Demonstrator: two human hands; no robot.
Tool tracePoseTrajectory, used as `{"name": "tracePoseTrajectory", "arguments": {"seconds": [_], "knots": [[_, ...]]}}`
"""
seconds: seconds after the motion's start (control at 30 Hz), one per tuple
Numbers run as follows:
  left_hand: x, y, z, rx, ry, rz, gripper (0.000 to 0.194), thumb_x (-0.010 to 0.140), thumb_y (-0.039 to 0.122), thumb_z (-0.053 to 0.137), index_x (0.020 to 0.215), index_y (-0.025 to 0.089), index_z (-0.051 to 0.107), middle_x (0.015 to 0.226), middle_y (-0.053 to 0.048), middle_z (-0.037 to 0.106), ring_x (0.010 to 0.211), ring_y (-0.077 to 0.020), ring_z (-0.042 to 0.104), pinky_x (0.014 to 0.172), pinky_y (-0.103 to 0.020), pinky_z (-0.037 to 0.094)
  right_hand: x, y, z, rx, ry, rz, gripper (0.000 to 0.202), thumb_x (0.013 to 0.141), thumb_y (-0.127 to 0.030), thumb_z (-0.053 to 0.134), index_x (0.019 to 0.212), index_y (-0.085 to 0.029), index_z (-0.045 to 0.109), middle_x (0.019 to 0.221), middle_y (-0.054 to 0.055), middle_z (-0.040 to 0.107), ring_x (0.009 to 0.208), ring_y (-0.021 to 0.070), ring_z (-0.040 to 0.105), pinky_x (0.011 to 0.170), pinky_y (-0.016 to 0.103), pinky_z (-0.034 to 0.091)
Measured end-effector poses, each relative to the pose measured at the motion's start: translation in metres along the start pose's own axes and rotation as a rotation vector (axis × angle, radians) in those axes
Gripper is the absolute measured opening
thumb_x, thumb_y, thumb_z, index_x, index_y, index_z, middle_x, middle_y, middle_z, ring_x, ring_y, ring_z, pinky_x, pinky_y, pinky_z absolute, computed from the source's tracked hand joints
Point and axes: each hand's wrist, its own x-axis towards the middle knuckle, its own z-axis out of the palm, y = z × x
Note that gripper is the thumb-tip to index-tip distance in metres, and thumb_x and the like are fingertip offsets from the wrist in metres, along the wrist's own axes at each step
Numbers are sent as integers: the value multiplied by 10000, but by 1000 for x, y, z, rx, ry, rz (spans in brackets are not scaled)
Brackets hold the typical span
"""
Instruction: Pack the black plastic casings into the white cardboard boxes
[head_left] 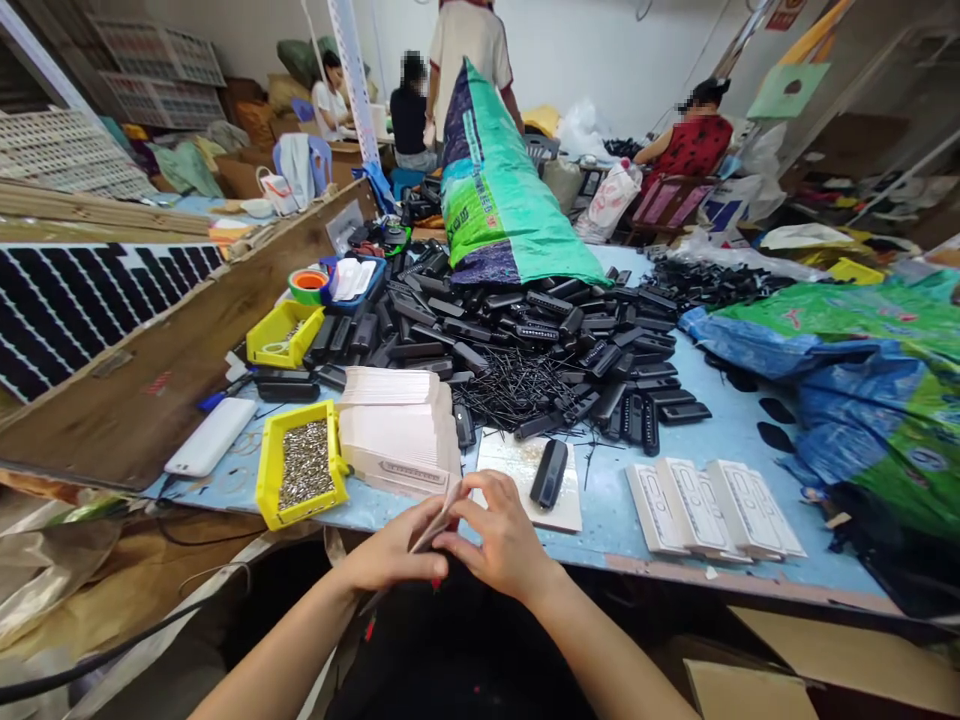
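1. Left hand point(397, 550): thumb and fingers around a thin pale card point(437, 520), held tilted, nearly edge-on, between the hands at the table edge.
2. Right hand point(502, 535): thumb and fingers pinching the same card from the other side.
3. Step, my read: two-handed handling of a single card. Next move calls for a light pinch and control of both edges; thin stock could bend.
4. Just beyond: printed card stack point(397, 430); to its right a white board point(491, 458) with one black case point(550, 473) on it.
5. Near yellow bin point(268, 480): loaded with small metal pieces point(306, 465).
6. Far yellow bin point(259, 335): some small pale bits, can't tell what.
7. Behind: heap of black cases point(540, 328). Tall green sack point(517, 200) stands at its back, contents hidden.
8. Far right: more printed cards point(690, 505), in overlapping stacks.
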Motion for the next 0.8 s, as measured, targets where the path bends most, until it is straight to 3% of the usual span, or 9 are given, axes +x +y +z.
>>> {"name": "tracePoseTrajectory", "arguments": {"seconds": [0.1,0.17,0.23,0.33,0.4,0.47,0.57,0.67,0.8], "knots": [[0,-11,4,181,155,-76,972,532,444,836,1356,186,390,1052,-91,654,966,-275,606,911,-434,464,-14,0,4,64,-103,90,167,818,-329,663,735,-195,608,1081,62,545,1026,226,471,888,384,425],[-4,-14,4,337,217,-89,1028,588,391,816,1423,225,239,1052,-81,659,928,-256,619,895,-421,466,-23,2,6,106,-101,173,132,828,-273,650,740,-192,595,1071,59,548,1019,221,474,882,381,423],[-8,-12,5,461,170,-23,817,726,368,713,1402,266,266,1125,-85,631,980,-244,608,924,-404,443,-29,5,10,201,-31,266,123,835,-266,639,747,-192,595,1043,65,542,1012,219,482,888,380,419],[-11,-2,10,532,130,61,272,892,340,479,1147,248,507,1086,-69,605,986,-203,585,914,-346,439,-31,12,17,555,124,435,172,870,-354,582,801,-199,613,960,55,538,906,181,527,827,331,453],[-8,3,17,502,77,66,200,889,335,473,1050,223,516,1027,-58,589,952,-189,576,885,-326,455,-30,16,23,868,160,585,267,887,-445,533,982,-212,621,898,36,557,768,146,547,715,284,482],[-2,5,24,479,48,61,414,761,361,656,1099,210,470,1119,-78,554,1022,-218,556,916,-351,450,-28,18,27,1035,125,651,396,878,-510,519,1120,-210,610,909,41,592,763,146,573,699,277,498],[8,6,33,441,229,-6,853,606,315,774,1300,192,295,1252,-141,472,1043,-258,569,911,-400,459,-24,17,26,967,80,444,485,832,-572,553,1132,-208,664,1132,93,609,1068,219,565,935,365,454],[15,8,38,339,332,-7,1019,672,225,678,1443,207,12,1215,-135,505,957,-219,612,873,-382,476,-21,13,21,902,87,332,414,839,-525,574,1132,-250,677,1197,90,627,1147,244,557,995,427,428],[22,11,37,294,226,-32,1101,664,168,645,1474,181,-102,1015,-77,625,845,-199,628,837,-370,490,-21,0,21,817,166,475,293,897,-387,533,1092,-236,693,1072,89,692,972,221,654,845,398,536]]}}
